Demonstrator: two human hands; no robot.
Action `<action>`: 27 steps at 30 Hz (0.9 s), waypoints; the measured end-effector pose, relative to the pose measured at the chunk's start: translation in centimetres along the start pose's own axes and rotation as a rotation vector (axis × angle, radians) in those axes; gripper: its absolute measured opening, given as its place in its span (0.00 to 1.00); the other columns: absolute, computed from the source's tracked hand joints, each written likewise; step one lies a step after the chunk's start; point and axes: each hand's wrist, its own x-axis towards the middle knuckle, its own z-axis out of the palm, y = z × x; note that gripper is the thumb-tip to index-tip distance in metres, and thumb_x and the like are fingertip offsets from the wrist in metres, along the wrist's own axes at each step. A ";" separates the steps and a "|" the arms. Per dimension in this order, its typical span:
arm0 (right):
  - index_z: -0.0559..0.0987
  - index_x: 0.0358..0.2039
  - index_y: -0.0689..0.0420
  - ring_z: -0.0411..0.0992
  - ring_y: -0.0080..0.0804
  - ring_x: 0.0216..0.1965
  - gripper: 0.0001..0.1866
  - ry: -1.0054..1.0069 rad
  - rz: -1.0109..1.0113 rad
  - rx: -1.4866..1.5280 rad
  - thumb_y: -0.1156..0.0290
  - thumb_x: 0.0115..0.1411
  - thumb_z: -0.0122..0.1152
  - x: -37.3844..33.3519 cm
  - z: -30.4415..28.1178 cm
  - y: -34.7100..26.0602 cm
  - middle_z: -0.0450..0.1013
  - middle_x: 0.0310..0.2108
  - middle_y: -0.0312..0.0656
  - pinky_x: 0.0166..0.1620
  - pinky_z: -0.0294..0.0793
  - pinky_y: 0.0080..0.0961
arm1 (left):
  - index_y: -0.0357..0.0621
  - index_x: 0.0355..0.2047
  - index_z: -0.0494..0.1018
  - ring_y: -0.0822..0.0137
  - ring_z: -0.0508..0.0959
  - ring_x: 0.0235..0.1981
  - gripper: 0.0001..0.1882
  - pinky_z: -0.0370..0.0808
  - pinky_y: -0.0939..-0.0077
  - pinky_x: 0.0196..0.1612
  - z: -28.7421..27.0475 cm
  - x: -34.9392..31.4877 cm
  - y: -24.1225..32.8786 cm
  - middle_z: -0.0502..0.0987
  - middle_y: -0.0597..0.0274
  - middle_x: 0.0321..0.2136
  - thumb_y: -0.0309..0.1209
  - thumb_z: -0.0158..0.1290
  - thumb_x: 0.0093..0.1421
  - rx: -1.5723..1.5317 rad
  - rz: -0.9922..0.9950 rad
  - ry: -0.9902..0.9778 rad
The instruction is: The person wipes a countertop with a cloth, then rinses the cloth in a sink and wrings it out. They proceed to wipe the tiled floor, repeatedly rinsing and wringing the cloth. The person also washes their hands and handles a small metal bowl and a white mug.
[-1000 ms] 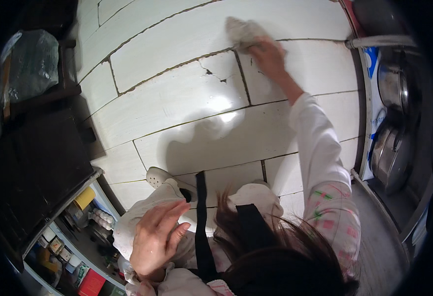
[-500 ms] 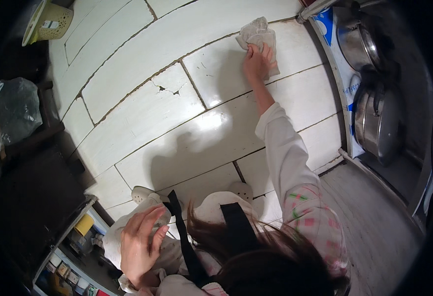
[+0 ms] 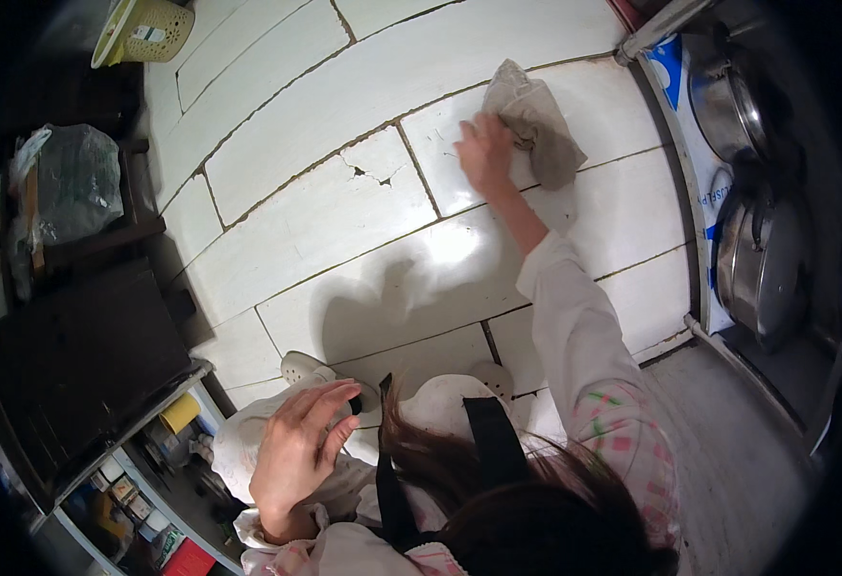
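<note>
Cloth [image 3: 548, 136], grey-beige and rumpled, lies on the white tiled floor [image 3: 315, 226], just to the right of the fingers [image 3: 488, 123] of the right hand [image 3: 486, 156], its left edge meeting them. Those fingers are blurred and look slightly curled; whether they pinch the fabric or only touch it, I cannot tell. The left hand [image 3: 298, 449] is held near the left knee [image 3: 240, 444], its fingers side by side and lightly bent, the thumb spread away from them. Counted: two hands, one cloth, two pale clogs [image 3: 304, 366] with small holes, two metal pots [image 3: 736, 252] at the right, one clear plastic bag [image 3: 83, 184] and one perforated basket [image 3: 162, 35] at the upper left.
</note>
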 end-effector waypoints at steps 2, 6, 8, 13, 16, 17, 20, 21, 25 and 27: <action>0.73 0.37 0.55 0.61 0.37 0.42 0.18 0.020 -0.026 0.164 0.64 0.45 0.60 0.0 1.6 -1.9 0.64 0.36 0.41 0.40 0.61 0.34 | 0.41 0.38 0.69 0.54 0.73 0.36 0.14 0.71 0.68 0.38 -0.1 -0.3 -0.3 0.73 0.57 0.36 0.29 0.53 0.50 -0.023 -0.044 0.024; 0.74 0.33 0.56 0.63 0.35 0.34 0.15 0.198 -0.008 0.197 0.66 0.43 0.61 0.2 4.4 -3.1 0.64 0.29 0.39 0.35 0.62 0.31 | 0.41 0.38 0.69 0.54 0.73 0.36 0.14 0.71 0.68 0.38 -0.4 -0.6 -0.6 0.73 0.57 0.37 0.29 0.53 0.49 0.046 -0.089 0.061; 0.74 0.30 0.56 0.63 0.34 0.32 0.12 0.266 -0.038 0.224 0.67 0.44 0.60 0.4 5.5 -3.0 0.65 0.27 0.38 0.34 0.62 0.31 | 0.41 0.38 0.69 0.54 0.73 0.36 0.15 0.71 0.68 0.38 -0.6 -0.7 -0.7 0.73 0.57 0.36 0.29 0.53 0.49 0.022 -0.099 0.049; 0.71 0.20 0.56 0.65 0.35 0.28 0.04 0.287 -0.078 0.186 0.71 0.47 0.56 1.2 6.6 -2.5 0.64 0.22 0.38 0.32 0.63 0.31 | 0.42 0.39 0.69 0.54 0.73 0.36 0.15 0.71 0.68 0.37 -0.9 -1.0 -0.7 0.73 0.57 0.36 0.29 0.53 0.49 -0.010 -0.131 0.034; 0.69 0.17 0.56 0.65 0.37 0.27 0.06 0.320 -0.124 0.119 0.73 0.48 0.53 1.8 6.4 -2.5 0.65 0.21 0.39 0.30 0.63 0.32 | 0.42 0.39 0.69 0.54 0.73 0.35 0.16 0.71 0.68 0.37 -1.3 -1.3 -0.9 0.73 0.58 0.36 0.30 0.54 0.49 0.000 -0.122 0.026; 0.69 0.18 0.56 0.66 0.38 0.26 0.05 0.318 -0.078 0.168 0.73 0.48 0.53 2.1 6.3 -2.6 0.65 0.21 0.40 0.30 0.64 0.32 | 0.42 0.39 0.69 0.54 0.73 0.35 0.16 0.71 0.68 0.37 -1.4 -1.4 -1.0 0.73 0.58 0.36 0.30 0.54 0.48 0.006 -0.109 0.023; 0.71 0.20 0.57 0.67 0.40 0.26 0.03 0.269 -0.002 0.377 0.73 0.48 0.54 3.3 6.2 -3.9 0.67 0.21 0.42 0.29 0.66 0.33 | 0.43 0.39 0.69 0.55 0.73 0.35 0.16 0.71 0.68 0.37 -1.7 -1.7 -1.3 0.72 0.58 0.37 0.31 0.54 0.48 -0.011 -0.102 0.010; 0.72 0.20 0.58 0.67 0.40 0.26 0.03 0.230 -0.015 0.486 0.73 0.47 0.54 3.8 6.3 -4.6 0.67 0.21 0.42 0.29 0.66 0.33 | 0.43 0.39 0.69 0.55 0.73 0.35 0.16 0.71 0.68 0.37 -1.8 -1.9 -1.5 0.72 0.58 0.37 0.31 0.54 0.49 -0.010 -0.106 0.002; 0.72 0.17 0.56 0.68 0.42 0.27 0.04 0.114 -0.123 0.647 0.73 0.46 0.53 5.3 7.3 -8.3 0.68 0.22 0.42 0.30 0.68 0.35 | 0.45 0.39 0.69 0.56 0.73 0.36 0.16 0.71 0.68 0.37 -2.1 -2.5 -2.2 0.72 0.58 0.37 0.31 0.53 0.49 -0.031 -0.122 0.009; 0.73 0.17 0.58 0.68 0.40 0.28 0.03 0.107 -0.135 0.511 0.75 0.45 0.53 5.6 7.7 -9.8 0.68 0.22 0.43 0.31 0.68 0.34 | 0.45 0.39 0.69 0.56 0.73 0.36 0.16 0.71 0.68 0.37 -2.1 -2.9 -2.5 0.72 0.59 0.37 0.31 0.53 0.49 -0.048 -0.149 0.008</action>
